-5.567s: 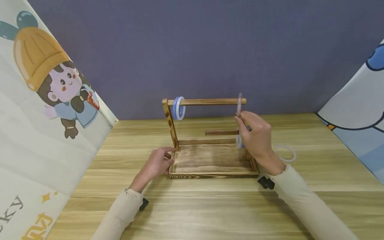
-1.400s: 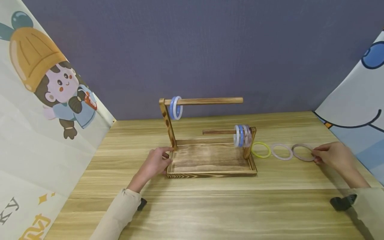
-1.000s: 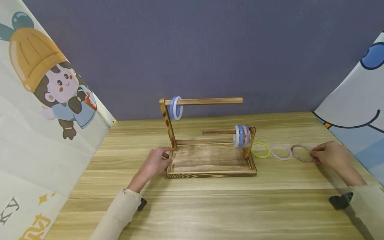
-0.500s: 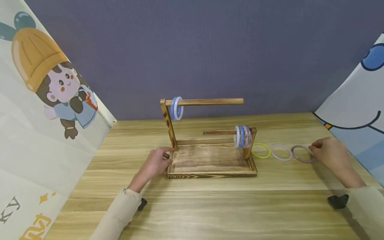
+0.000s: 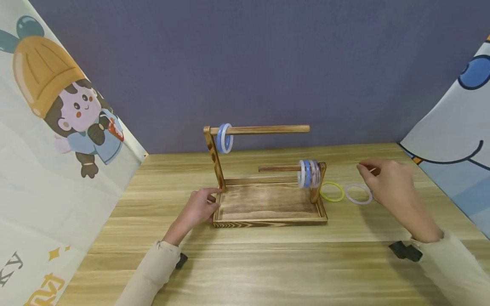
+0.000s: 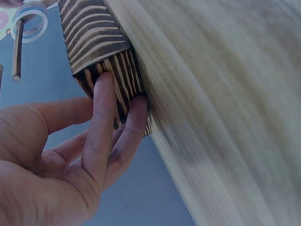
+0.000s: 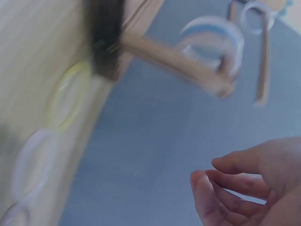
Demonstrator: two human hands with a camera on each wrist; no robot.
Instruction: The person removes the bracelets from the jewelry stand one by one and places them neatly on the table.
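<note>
Fingers [image 6: 98,120] of left hand [image 5: 197,206] touch stripe-grained wooden rack [image 5: 269,223].

Soft shadows; right wrist view partly blurred

A brown wooden rack [image 5: 269,223] is standing upright, its shallow tray [image 5: 268,202] lying flat, while the left hand [image 5: 197,206] is touching its left end. From the tall left post [image 5: 216,161] the upper bar [image 5: 269,129] is reaching right, a blue ring [image 5: 219,143] and a white ring [image 5: 231,143] hanging near the post. On the lower bar [image 5: 278,168], four rings [image 5: 308,174], white, blue and two dusky pink, are bunching towards the short right post [image 5: 320,182]. Right of it, a yellow ring [image 5: 332,200] and a pale pink ring [image 5: 359,203] are lying flat; a greyish ring [image 7: 18,205] is mostly hiding behind the hovering right hand [image 5: 392,185].
</note>
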